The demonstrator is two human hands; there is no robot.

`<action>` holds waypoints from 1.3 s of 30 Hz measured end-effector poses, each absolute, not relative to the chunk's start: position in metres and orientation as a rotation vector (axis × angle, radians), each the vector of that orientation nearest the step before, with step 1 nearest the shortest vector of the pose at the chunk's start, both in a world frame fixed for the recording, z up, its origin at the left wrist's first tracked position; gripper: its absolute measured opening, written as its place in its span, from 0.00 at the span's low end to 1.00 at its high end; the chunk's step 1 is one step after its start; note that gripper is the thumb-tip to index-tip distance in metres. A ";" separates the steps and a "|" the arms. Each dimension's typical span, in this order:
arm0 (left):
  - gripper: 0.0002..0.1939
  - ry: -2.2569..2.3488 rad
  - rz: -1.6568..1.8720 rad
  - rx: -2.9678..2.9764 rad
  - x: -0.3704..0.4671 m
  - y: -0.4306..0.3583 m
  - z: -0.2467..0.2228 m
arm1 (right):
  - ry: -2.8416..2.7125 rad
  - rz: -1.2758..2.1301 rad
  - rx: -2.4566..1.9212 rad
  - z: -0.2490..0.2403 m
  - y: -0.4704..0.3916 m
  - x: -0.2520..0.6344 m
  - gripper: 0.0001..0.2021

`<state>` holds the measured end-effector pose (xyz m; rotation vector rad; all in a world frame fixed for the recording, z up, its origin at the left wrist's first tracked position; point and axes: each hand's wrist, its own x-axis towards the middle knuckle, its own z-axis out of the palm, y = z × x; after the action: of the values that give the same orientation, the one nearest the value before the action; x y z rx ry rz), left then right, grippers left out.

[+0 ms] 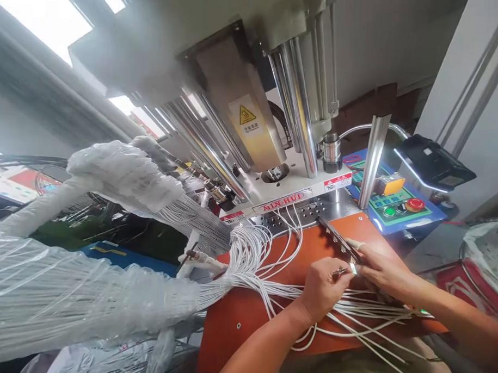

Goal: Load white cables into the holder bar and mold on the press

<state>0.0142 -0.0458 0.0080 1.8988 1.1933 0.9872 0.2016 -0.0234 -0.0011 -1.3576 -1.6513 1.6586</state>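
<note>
My left hand [326, 283] is closed in a pinch over the orange board, with a small metallic piece [339, 272] showing at its fingertips; its exact kind is too small to make out. Close beside it, my right hand [379, 271] grips the near end of a long dark metal bar [333, 234]. Small shiny parts sit along that bar, and its far end reaches the press's perforated metal bed [309, 209]. A bright spot shows between the two hands. White cables [265, 288] run across the board, passing beneath both hands.
Above the orange board [223, 338] stands a press with a white plate [248, 194] and steel columns. A blue control box [411, 211] with red and green buttons is at right. Plastic-wrapped cable bundles [85, 295] hang at left. A black lamp-like unit [433, 163] overhangs the box.
</note>
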 end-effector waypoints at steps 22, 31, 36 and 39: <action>0.13 1.125 0.797 1.452 0.013 -0.030 0.010 | -1.678 1.745 -1.381 -0.002 -0.024 0.209 0.29; 0.18 1.123 0.866 1.115 -0.005 -0.017 0.000 | -1.874 1.360 -1.234 -0.006 -0.022 0.204 0.29; 0.17 1.184 0.973 0.905 -0.010 -0.015 0.008 | -1.873 1.367 -1.303 -0.006 -0.023 0.207 0.29; 0.19 1.198 0.981 0.790 -0.011 -0.014 0.013 | -1.848 1.374 -1.291 -0.002 -0.024 0.206 0.31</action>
<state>-0.0112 -0.0139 0.0127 0.7899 1.1976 0.9810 0.2056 -0.0237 -0.0023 -1.2906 -1.8483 1.3739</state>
